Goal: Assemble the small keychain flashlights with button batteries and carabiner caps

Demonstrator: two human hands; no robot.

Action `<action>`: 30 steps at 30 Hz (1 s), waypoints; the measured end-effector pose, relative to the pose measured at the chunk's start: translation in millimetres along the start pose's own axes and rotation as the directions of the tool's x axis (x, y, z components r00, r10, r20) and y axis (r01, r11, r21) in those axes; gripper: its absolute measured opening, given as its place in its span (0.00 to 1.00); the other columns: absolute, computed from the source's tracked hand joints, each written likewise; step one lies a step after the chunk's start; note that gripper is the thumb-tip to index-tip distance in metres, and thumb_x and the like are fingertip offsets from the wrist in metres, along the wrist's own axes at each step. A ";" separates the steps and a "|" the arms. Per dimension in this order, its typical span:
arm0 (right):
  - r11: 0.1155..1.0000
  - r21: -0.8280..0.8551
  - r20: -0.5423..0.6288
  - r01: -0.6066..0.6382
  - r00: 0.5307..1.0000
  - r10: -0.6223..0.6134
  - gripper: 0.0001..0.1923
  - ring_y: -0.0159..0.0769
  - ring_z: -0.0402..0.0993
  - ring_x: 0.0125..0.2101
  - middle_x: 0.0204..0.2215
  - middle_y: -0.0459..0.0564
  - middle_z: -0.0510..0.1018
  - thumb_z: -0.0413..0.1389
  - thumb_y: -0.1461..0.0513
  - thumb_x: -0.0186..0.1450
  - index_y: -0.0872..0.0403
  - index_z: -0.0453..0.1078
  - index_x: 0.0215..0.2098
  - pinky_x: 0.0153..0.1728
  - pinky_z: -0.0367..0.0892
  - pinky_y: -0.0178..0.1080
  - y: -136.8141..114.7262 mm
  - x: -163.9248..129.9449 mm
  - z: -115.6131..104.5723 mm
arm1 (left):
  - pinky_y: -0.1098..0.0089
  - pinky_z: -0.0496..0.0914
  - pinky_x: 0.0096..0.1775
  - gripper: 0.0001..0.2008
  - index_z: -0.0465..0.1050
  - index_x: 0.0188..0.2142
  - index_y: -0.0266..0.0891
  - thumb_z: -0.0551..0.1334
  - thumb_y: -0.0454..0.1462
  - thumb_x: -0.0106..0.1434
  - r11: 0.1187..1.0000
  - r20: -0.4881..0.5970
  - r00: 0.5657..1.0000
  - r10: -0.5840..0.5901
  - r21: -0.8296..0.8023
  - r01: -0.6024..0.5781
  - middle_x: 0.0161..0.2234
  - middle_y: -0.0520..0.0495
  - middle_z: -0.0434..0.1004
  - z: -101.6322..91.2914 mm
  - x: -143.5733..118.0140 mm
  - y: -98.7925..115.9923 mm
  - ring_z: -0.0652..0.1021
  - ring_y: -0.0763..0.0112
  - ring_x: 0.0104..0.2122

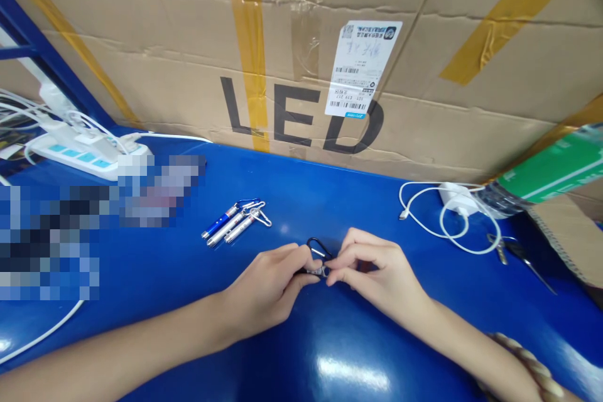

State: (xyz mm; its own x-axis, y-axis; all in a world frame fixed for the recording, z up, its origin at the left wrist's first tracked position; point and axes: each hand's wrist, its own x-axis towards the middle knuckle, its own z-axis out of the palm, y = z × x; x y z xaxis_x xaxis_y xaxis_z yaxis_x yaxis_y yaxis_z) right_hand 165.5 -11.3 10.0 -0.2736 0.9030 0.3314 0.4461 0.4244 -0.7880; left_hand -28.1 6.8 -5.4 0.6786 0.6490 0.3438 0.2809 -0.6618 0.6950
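My left hand (pixel 277 279) is closed round a small keychain penlight (pixel 315 271), whose dark body is mostly hidden by the fingers. A black carabiner (pixel 320 245) sticks up from its end, between my two hands. My right hand (pixel 367 260) pinches that same end with thumb and forefinger, near a small metal ring; exactly which part it grips is hidden. Left of my hands, three more penlights lie side by side on the table: a blue one (pixel 220 222) and two silver ones (pixel 230 228) (pixel 241 227), each with a carabiner clip.
Behind the blue table (pixel 330 339) stands a large cardboard box (pixel 179 44) marked LED. A white power strip (pixel 85 154) with cables is at the left, near blurred objects. To the right are a white charger (pixel 456 198) with its cord, scissors (pixel 522 257) and a green-labelled roll (pixel 551 163).
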 end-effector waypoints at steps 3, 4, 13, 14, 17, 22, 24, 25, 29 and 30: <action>0.999 0.039 -0.025 -0.020 0.999 0.021 0.14 0.27 0.66 0.18 0.19 0.45 0.71 0.61 0.55 0.57 0.54 0.74 0.19 0.19 0.62 0.32 -1.4 0.8 2.6 | 0.73 0.68 0.30 0.08 0.63 0.31 0.39 0.51 0.28 0.65 0.996 -0.051 0.995 0.080 0.051 -0.078 0.29 0.48 0.74 -0.3 0.4 -1.0 0.73 0.71 0.28; 0.998 0.052 -0.032 -0.038 0.999 0.040 0.14 0.27 0.65 0.18 0.18 0.45 0.70 0.61 0.54 0.57 0.54 0.74 0.19 0.18 0.61 0.32 -2.0 1.1 3.5 | 0.73 0.67 0.29 0.09 0.63 0.30 0.39 0.51 0.28 0.65 0.990 -0.070 0.990 0.122 0.079 -0.116 0.29 0.48 0.75 -0.6 1.0 -1.3 0.72 0.71 0.26; 0.818 0.378 0.133 -0.434 0.900 0.416 0.19 0.19 0.60 0.10 0.19 0.39 0.65 0.67 0.54 0.48 0.56 0.65 0.15 0.10 0.54 0.28 -2.3 3.8 10.0 | 0.73 0.66 0.29 0.10 0.63 0.32 0.39 0.51 0.24 0.64 0.927 -0.105 0.943 0.317 0.242 -0.285 0.28 0.48 0.77 -5.5 6.4 -6.0 0.73 0.73 0.25; 0.791 0.401 0.159 -0.461 0.886 0.436 0.19 0.19 0.60 0.10 0.19 0.39 0.65 0.67 0.54 0.47 0.57 0.65 0.15 0.09 0.54 0.28 -1.6 4.3 10.1 | 0.73 0.66 0.29 0.10 0.64 0.32 0.39 0.51 0.24 0.64 0.923 -0.104 0.940 0.326 0.249 -0.292 0.28 0.48 0.78 -6.2 6.8 -5.9 0.73 0.73 0.25; 0.734 0.442 0.213 -0.515 0.856 0.472 0.18 0.19 0.60 0.10 0.17 0.38 0.65 0.68 0.55 0.45 0.57 0.65 0.16 0.09 0.53 0.26 1.0 5.5 9.6 | 0.73 0.68 0.31 0.11 0.64 0.33 0.40 0.51 0.24 0.64 0.923 -0.122 0.935 0.332 0.248 -0.295 0.28 0.49 0.78 -6.3 6.9 -4.8 0.75 0.73 0.26; 0.687 0.455 0.316 -0.567 0.824 0.471 0.17 0.19 0.59 0.10 0.11 0.37 0.65 0.67 0.55 0.47 0.58 0.66 0.18 0.08 0.53 0.23 8.1 5.8 7.9 | 0.71 0.70 0.36 0.09 0.63 0.31 0.41 0.52 0.29 0.66 0.974 -0.164 0.968 0.191 0.154 -0.166 0.28 0.53 0.77 1.4 3.9 -6.3 0.74 0.75 0.24; 0.671 0.450 0.336 -0.589 0.808 0.484 0.16 0.20 0.59 0.10 0.10 0.37 0.66 0.67 0.56 0.47 0.58 0.66 0.18 0.08 0.54 0.22 11.0 6.1 7.2 | 0.72 0.70 0.37 0.08 0.63 0.32 0.42 0.52 0.30 0.66 0.979 -0.173 0.970 0.173 0.135 -0.150 0.29 0.53 0.77 3.8 3.6 -8.4 0.75 0.75 0.25; 0.661 0.449 0.342 -0.601 0.800 0.494 0.16 0.20 0.59 0.09 0.10 0.36 0.66 0.67 0.57 0.47 0.58 0.67 0.19 0.07 0.55 0.22 12.1 6.5 6.8 | 0.73 0.70 0.35 0.07 0.63 0.32 0.43 0.53 0.31 0.66 0.978 -0.179 0.966 0.186 0.129 -0.165 0.28 0.53 0.77 4.4 3.8 -9.3 0.76 0.74 0.25; 0.619 0.463 0.371 -0.635 0.773 0.515 0.15 0.20 0.60 0.10 0.09 0.36 0.67 0.68 0.59 0.45 0.59 0.67 0.19 0.06 0.56 0.21 13.1 8.3 4.4 | 0.75 0.71 0.39 0.04 0.65 0.40 0.46 0.53 0.37 0.68 0.984 -0.154 0.977 0.146 0.123 -0.128 0.30 0.54 0.79 3.9 4.0 -11.1 0.78 0.74 0.27; 0.609 0.467 0.378 -0.641 0.768 0.517 0.15 0.20 0.61 0.10 0.10 0.36 0.67 0.68 0.59 0.45 0.59 0.67 0.19 0.06 0.56 0.21 12.7 8.8 3.6 | 0.75 0.71 0.40 0.05 0.65 0.42 0.47 0.53 0.39 0.68 0.985 -0.151 0.980 0.130 0.133 -0.110 0.31 0.54 0.80 3.6 3.7 -11.2 0.79 0.73 0.27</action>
State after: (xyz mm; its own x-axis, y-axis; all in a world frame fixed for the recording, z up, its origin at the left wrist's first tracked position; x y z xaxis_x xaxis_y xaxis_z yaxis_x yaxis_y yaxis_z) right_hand 165.7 1.8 1.1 -0.3019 0.8870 -0.3495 0.0494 -0.3516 -0.9349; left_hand -26.3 15.2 -14.2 0.5993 0.6066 0.5224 0.2920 -0.7732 0.5629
